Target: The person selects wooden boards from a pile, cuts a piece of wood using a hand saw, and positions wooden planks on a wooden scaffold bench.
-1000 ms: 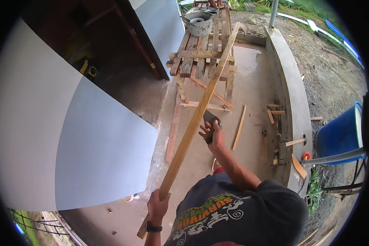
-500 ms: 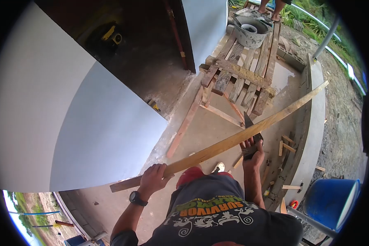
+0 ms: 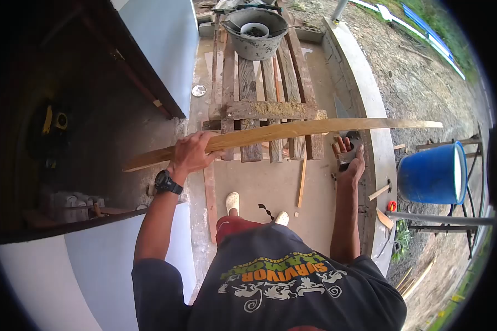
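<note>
A long wooden plank (image 3: 270, 132) spans the view in front of my body, its left end lower than its right. My left hand (image 3: 193, 153), with a black watch on its wrist, is closed around the plank near its left end. My right hand (image 3: 349, 157) is palm up just below the plank's right part, apart from it. A dark flat tool (image 3: 348, 159) lies in that palm under the thumb; its kind is unclear, and most of it is hidden or blurred.
Ahead is a rough slatted wooden platform (image 3: 270, 109) with sawdust, carrying a cement-stained bucket (image 3: 257, 49). To the right run a low concrete wall (image 3: 375, 99), a hammer (image 3: 380, 191), a metal post (image 3: 442, 219) and a blue barrel (image 3: 432, 174). A dark doorway (image 3: 94, 138) opens on the left.
My view and body have turned to the right, so the platform now lies straight ahead. The plank is more level across the view, still in my left hand. The dark tool in my right hand shows less.
</note>
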`<act>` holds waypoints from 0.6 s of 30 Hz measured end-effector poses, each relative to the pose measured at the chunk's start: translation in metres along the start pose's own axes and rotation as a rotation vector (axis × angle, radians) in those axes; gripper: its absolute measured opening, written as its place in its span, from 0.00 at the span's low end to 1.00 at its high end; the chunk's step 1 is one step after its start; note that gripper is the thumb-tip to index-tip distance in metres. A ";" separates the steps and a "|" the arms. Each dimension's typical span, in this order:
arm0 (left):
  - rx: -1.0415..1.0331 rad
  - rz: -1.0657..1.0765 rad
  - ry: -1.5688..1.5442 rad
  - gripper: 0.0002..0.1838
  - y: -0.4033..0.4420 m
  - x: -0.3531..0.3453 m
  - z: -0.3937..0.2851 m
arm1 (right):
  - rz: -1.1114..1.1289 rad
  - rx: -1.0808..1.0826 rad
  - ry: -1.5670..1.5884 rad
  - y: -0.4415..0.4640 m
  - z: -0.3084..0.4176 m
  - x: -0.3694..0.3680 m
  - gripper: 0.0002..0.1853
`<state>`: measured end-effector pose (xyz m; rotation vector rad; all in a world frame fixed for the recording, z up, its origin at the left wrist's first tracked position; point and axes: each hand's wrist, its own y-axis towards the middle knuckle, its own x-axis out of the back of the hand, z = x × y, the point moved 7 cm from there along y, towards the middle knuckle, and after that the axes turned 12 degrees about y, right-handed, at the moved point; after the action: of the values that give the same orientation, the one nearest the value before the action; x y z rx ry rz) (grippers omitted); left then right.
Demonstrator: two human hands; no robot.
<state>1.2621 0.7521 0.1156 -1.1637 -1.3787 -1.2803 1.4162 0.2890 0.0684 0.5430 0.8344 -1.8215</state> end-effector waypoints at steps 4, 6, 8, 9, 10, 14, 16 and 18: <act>-0.094 0.083 0.057 0.31 -0.015 -0.049 0.118 | -0.237 0.101 0.031 -0.058 0.023 0.116 0.22; -0.120 0.108 0.065 0.28 -0.013 -0.038 0.150 | -0.432 0.274 -0.043 -0.108 0.052 0.153 0.21; -0.131 0.166 0.053 0.27 -0.038 -0.022 0.172 | -0.543 0.405 -0.178 -0.150 0.081 0.191 0.21; -0.122 0.158 0.083 0.26 -0.042 -0.015 0.193 | -0.589 0.538 -0.257 -0.155 0.091 0.202 0.21; -0.142 0.097 0.122 0.25 -0.012 -0.007 0.212 | -0.604 0.576 -0.194 -0.149 0.098 0.211 0.21; -0.080 0.087 0.214 0.24 -0.036 -0.011 0.272 | -0.706 0.708 -0.176 -0.188 0.129 0.218 0.23; -0.066 0.189 0.212 0.24 -0.050 -0.014 0.308 | -0.665 0.727 -0.171 -0.193 0.137 0.209 0.23; 0.055 0.376 0.228 0.25 -0.065 -0.024 0.337 | -0.637 0.757 -0.145 -0.198 0.141 0.185 0.24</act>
<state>1.1976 1.0852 0.0610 -1.1363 -0.9686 -1.0603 1.1643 0.1177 0.0919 0.6397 0.1805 -2.7461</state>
